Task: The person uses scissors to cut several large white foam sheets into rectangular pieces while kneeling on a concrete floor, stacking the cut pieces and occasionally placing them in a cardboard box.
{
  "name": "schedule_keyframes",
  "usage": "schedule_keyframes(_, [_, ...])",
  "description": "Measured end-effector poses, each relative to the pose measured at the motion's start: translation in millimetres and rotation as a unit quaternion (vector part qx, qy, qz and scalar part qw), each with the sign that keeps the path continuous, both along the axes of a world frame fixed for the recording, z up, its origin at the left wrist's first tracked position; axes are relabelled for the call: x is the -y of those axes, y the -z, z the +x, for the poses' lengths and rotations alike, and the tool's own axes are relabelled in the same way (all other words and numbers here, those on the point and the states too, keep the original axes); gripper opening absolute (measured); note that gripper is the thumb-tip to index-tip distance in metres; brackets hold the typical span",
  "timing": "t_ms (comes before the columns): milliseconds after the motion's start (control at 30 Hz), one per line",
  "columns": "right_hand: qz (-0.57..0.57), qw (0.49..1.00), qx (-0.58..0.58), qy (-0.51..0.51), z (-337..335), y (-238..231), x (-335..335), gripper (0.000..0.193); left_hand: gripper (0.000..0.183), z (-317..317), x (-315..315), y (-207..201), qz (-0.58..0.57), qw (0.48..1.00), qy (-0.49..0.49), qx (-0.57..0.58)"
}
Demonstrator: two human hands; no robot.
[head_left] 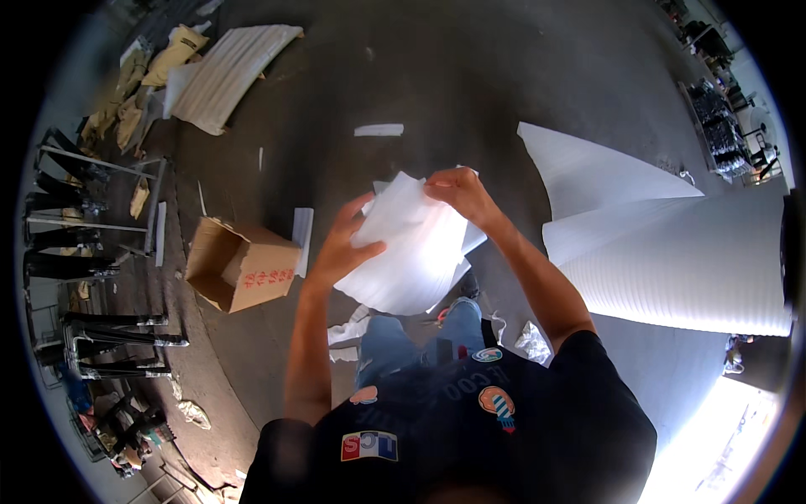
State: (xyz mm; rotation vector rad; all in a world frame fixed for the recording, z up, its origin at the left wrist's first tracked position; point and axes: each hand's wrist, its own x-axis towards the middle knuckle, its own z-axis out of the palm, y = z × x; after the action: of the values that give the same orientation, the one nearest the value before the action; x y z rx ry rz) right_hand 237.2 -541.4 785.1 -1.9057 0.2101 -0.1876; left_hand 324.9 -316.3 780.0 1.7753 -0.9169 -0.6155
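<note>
A white foam sheet (407, 252) hangs in front of me above my knees, bright where light falls on it. My left hand (340, 248) grips its left edge, with the thumb across the near face and the other fingers partly behind it. At the upper right corner, my right hand (457, 191) pinches the sheet between bent fingers. More white pieces show behind its right edge; whether they are joined to it I cannot tell. Just right of my right forearm lies a loose flap (596, 172) of a large white foam roll (680, 265).
An open cardboard box (269, 265) lies on its side at left. White strips (379, 130) are scattered on the dark floor. Black-legged metal frames (117, 340) line the left edge. A stack of white sheets (231, 71) and brown sacks (175, 55) lie far left.
</note>
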Motion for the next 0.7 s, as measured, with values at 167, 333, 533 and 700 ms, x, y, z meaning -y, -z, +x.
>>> schedule_keyframes(167, [-0.052, 0.994, 0.055, -0.082, 6, -87, -30, 0.014, 0.038, 8, -5, -70, 0.002, 0.992, 0.005, 0.122])
schedule_keyframes(333, [0.051, 0.990, 0.090, -0.091, 4, -130, -26, 0.025, 0.046, 3, 9, -127, -0.098, 0.994, -0.030, 0.046])
schedule_keyframes(533, [-0.059, 0.986, 0.028, -0.156, 11, -158, 23, 0.034, 0.051, 18, 28, -166, -0.180, 0.975, -0.122, 0.051])
schedule_keyframes(700, [-0.062, 0.992, 0.038, -0.107, 18, -183, 28, 0.023, 0.034, 41, 15, -175, -0.044, 0.985, -0.096, 0.138])
